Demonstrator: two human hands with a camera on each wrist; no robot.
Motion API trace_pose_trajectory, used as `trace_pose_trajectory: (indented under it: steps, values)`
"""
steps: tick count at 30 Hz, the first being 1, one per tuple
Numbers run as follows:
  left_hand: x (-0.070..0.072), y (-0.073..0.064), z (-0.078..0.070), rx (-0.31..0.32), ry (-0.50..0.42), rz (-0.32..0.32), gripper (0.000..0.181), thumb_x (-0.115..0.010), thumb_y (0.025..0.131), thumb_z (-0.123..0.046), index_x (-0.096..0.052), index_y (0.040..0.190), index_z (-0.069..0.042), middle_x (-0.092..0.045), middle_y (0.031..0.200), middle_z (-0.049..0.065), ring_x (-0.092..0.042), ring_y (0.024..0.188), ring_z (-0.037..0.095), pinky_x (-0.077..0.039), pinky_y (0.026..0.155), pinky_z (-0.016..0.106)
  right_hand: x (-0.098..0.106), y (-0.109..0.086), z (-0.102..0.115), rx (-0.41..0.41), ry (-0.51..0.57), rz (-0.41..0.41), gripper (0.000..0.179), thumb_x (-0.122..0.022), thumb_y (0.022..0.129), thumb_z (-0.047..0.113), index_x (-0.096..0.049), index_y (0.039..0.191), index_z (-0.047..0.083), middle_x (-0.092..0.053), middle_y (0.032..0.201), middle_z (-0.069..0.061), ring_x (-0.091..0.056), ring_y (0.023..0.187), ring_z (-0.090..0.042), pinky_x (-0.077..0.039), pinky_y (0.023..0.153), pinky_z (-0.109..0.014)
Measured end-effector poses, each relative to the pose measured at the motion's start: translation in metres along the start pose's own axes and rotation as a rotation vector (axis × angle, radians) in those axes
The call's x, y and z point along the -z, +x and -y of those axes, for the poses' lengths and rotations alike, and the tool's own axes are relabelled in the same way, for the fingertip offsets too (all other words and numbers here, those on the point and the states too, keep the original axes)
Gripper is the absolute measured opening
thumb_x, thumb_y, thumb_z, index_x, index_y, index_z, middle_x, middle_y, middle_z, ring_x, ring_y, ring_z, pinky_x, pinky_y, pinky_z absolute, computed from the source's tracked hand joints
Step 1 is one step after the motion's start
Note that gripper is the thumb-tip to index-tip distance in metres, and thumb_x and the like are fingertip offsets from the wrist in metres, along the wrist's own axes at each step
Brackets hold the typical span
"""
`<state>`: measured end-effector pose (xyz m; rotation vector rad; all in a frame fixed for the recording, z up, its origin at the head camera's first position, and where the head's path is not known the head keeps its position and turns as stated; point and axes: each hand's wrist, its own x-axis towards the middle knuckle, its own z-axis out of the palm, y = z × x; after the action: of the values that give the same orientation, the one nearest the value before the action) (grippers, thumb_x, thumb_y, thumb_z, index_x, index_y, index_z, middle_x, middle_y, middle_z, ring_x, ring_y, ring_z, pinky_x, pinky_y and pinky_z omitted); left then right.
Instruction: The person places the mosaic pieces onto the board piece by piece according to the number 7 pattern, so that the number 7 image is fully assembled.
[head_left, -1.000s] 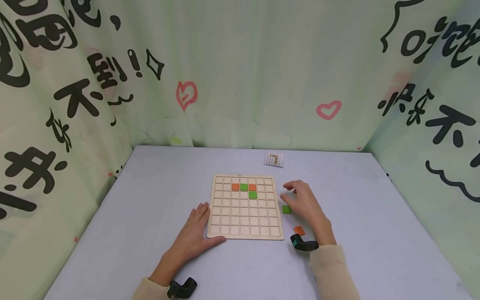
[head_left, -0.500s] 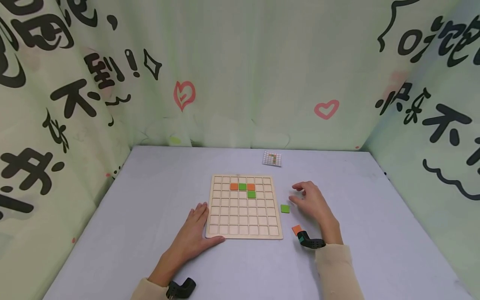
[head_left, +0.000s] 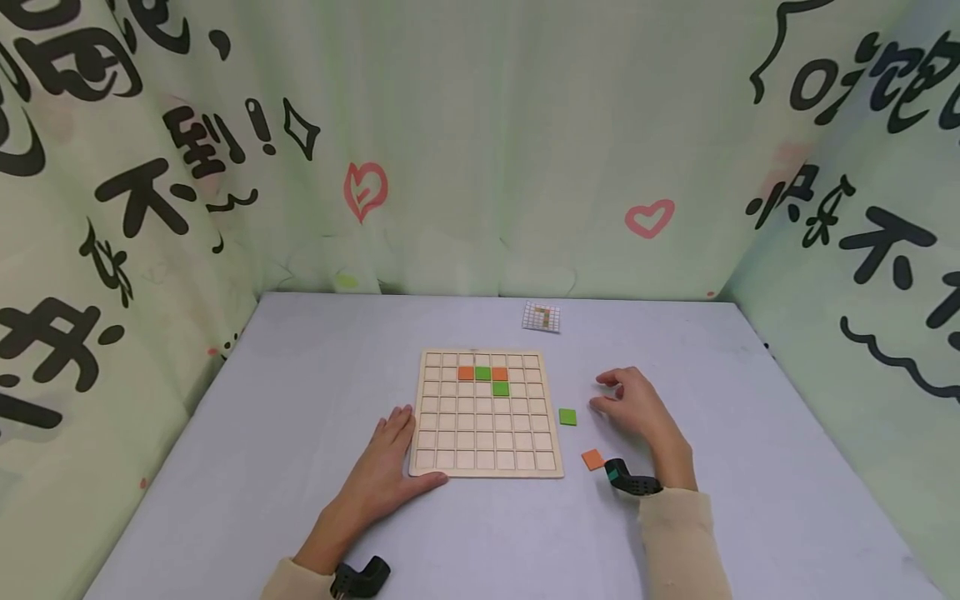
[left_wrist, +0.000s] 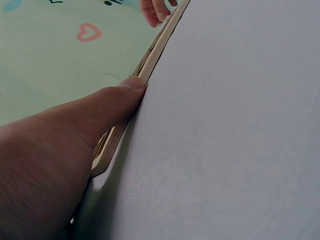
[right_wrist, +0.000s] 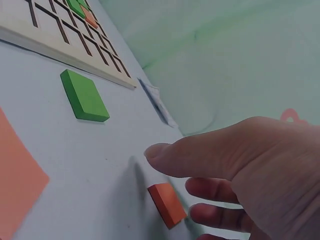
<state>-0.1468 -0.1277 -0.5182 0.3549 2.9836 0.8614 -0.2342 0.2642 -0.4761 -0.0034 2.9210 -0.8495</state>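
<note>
A wooden grid board [head_left: 486,433] lies on the table with several green and orange square tiles [head_left: 483,373] set in its upper cells. My left hand [head_left: 382,471] rests at its lower-left corner, fingers along the left side; the left wrist view shows the thumb [left_wrist: 112,102] touching the front edge. To the right of the board, my right hand [head_left: 633,408] hovers with loosely bent fingers, thumb apart from them. A loose green tile [right_wrist: 86,97] lies beside the board. Below it is an orange tile [head_left: 593,459]. Another orange tile [right_wrist: 167,204] appears beneath the right hand, hidden in the head view.
A small card with a coloured grid pattern [head_left: 542,317] lies near the table's back edge. Printed curtains [head_left: 450,167] enclose the white table [head_left: 322,358] at the back and sides. Each wrist wears a black device [head_left: 632,479].
My right hand has drawn away to the right from the loose green tile, uncovering it fully. The left hand stays at the board's corner, and the tiles on the board look the same.
</note>
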Motion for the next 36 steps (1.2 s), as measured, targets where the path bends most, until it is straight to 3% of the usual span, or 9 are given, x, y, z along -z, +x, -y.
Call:
trace_pose_trajectory:
  steps: [5, 14, 23, 36]
  values:
    - [-0.001, 0.000, 0.000, -0.003, 0.008, -0.005, 0.106, -0.074, 0.079, -0.062, -0.035, 0.153, 0.003, -0.032, 0.162, 0.018, -0.023, 0.155, 0.034, -0.019, 0.129, 0.049, 0.004, -0.001, -0.007, 0.010, -0.003, 0.038, 0.045, -0.073, 0.089, 0.022, -0.063, 0.125, -0.003, -0.059, 0.121, -0.022, -0.054, 0.100, -0.031, -0.050, 0.084, -0.040]
    - [-0.001, 0.001, 0.001, -0.005, 0.006, 0.003, 0.106, -0.073, 0.080, -0.063, -0.034, 0.154, 0.003, -0.031, 0.163, 0.018, -0.022, 0.155, 0.033, -0.019, 0.129, 0.049, 0.010, -0.005, -0.010, -0.043, 0.006, 0.082, 0.040, -0.074, 0.089, 0.020, -0.066, 0.120, -0.003, -0.060, 0.116, -0.022, -0.054, 0.099, -0.031, -0.053, 0.083, -0.041]
    - [-0.001, 0.000, 0.001, -0.014, 0.016, 0.000, 0.106, -0.074, 0.080, -0.062, -0.035, 0.153, 0.004, -0.032, 0.162, 0.019, -0.022, 0.155, 0.033, -0.019, 0.129, 0.049, 0.008, -0.004, -0.008, -0.055, 0.040, 0.073, 0.032, -0.075, 0.090, 0.014, -0.061, 0.113, -0.003, -0.061, 0.101, -0.017, -0.054, 0.092, -0.027, -0.051, 0.079, -0.034]
    - [0.000, -0.001, 0.000, -0.019, 0.017, -0.003, 0.105, -0.075, 0.079, -0.061, -0.036, 0.152, 0.004, -0.034, 0.162, 0.019, -0.023, 0.154, 0.034, -0.019, 0.129, 0.049, 0.000, 0.002, 0.001, -0.074, 0.033, 0.007, 0.033, -0.073, 0.093, 0.019, -0.057, 0.115, 0.001, -0.062, 0.098, -0.014, -0.055, 0.090, -0.025, -0.049, 0.077, -0.032]
